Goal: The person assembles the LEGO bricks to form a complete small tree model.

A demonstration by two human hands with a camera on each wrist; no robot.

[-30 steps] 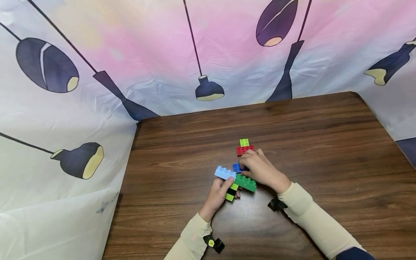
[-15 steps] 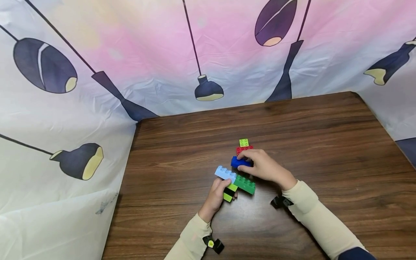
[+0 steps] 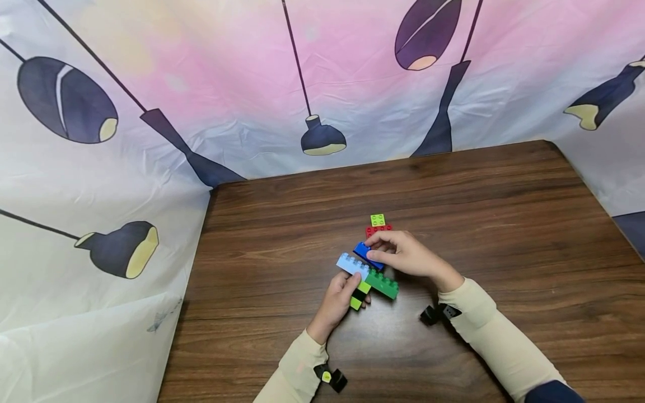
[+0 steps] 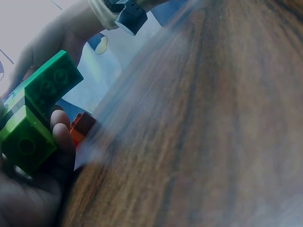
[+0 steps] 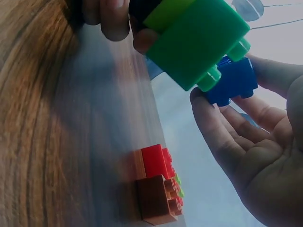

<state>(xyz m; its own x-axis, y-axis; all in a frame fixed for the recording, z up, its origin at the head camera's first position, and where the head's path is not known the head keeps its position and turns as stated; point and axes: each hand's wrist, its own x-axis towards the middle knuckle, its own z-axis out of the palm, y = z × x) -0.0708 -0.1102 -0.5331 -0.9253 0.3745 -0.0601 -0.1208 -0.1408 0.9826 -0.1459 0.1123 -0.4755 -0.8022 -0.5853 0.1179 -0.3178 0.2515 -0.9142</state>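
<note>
In the head view my left hand (image 3: 331,305) grips a toy brick assembly by its stem. A light blue brick (image 3: 350,266) and a green brick (image 3: 383,284) lie end to end across its top, above lime and black bricks (image 3: 356,303). My right hand (image 3: 414,258) pinches a blue brick (image 3: 362,249) between thumb and fingers, just beyond the light blue one. In the right wrist view that blue brick (image 5: 233,81) sits behind the green brick (image 5: 201,45), studs pointing down toward the palm; whether they touch I cannot tell.
Farther back on the wooden table (image 3: 282,224) lie a red brick (image 3: 370,230) and a small lime brick (image 3: 377,219). A brown brick (image 5: 154,201) shows beside the red one in the right wrist view. A printed cloth (image 3: 242,84) hangs behind the table.
My right hand has lifted the blue brick from the table and brought it, now slanted, close to the light blue brick. The left hand has barely shifted.
</note>
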